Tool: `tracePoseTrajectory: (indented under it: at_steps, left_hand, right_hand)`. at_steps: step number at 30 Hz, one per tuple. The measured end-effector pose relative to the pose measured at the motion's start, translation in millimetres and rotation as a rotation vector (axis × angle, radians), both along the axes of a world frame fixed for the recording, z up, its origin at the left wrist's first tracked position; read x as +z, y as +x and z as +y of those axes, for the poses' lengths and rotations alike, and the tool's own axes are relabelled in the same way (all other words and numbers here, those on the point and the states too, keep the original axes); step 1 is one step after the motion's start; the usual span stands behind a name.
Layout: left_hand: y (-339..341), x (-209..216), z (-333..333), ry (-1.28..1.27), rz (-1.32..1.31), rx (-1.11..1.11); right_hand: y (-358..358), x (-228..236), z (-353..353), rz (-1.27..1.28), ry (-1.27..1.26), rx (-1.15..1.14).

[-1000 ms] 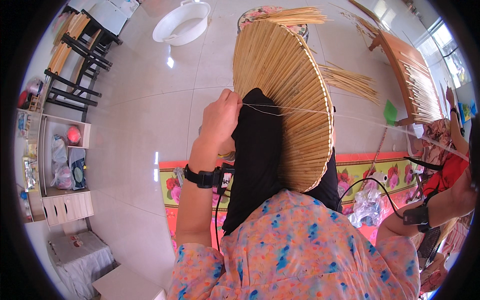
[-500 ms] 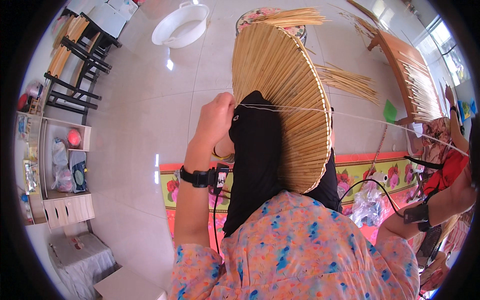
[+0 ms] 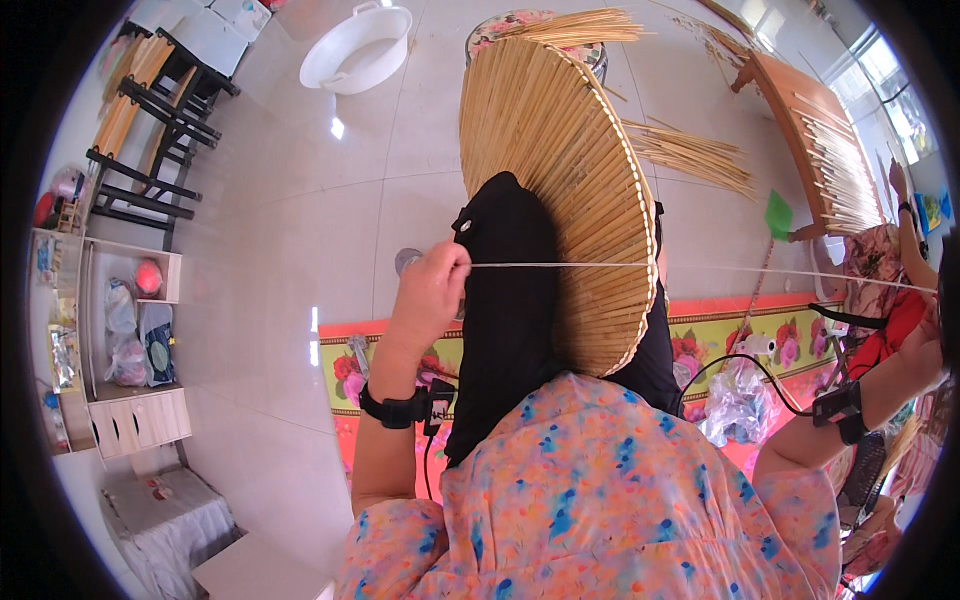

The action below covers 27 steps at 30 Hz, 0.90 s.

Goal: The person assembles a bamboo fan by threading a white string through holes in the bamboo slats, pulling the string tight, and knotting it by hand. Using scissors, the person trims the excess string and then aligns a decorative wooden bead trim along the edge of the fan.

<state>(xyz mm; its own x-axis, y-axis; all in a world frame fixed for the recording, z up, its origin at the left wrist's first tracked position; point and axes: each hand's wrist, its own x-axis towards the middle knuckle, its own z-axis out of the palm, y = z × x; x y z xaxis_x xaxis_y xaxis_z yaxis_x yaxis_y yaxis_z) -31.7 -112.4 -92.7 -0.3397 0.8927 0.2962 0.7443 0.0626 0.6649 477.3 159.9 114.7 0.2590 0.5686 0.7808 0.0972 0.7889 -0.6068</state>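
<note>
A fan-shaped piece of tan plant stalks [image 3: 600,190] rests tilted across my black-trousered lap, its curved edge bound with white stitches. White string [image 3: 560,264] stretches taut and nearly level over the piece, from hand to hand, crossing the stitched edge. Above my left thigh, my left hand [image 3: 432,290] is closed on the string at its left end. My right hand [image 3: 922,350] is far out at the right rim, partly cut off; the string runs up to it and its fingers seem closed around it.
Loose stalks lie on the floor [image 3: 690,155] and on a floral stool [image 3: 490,35] ahead. A wooden bench [image 3: 790,140] bearing pale sticks stands at right, near another person's arm [image 3: 912,225]. A white basin [image 3: 358,50] sits ahead left; a floral mat [image 3: 790,350] lies under me.
My left hand has come down toward me along my thigh. The string, slanting and slightly slack before, is now straight and tight. My right hand has shifted slightly up.
</note>
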Motion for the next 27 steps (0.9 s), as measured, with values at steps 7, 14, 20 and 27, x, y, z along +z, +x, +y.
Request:
tracePoseTrajectory:
  at_steps: [7,14,20,27]
  left_hand:
    - [13.2,27.1,-2.9,-0.107,-0.365,0.005]
    - [16.4,71.1,-16.9,-0.011,-0.21,0.025]
    - [47.7,116.2,-1.7,0.033,0.007,-0.176]
    - [69.5,147.3,19.0,0.173,0.092,-0.194]
  right_hand:
    - [28.0,-85.0,47.2,-0.514,-0.346,-0.29]
    - [-105.8,-126.5,-27.6,-1.464,-0.267,0.268]
    - [-218.3,-79.7,-86.0,-0.891,-0.187,0.613]
    - [-282.6,-73.7,-130.3,-0.751,-0.327,1.03]
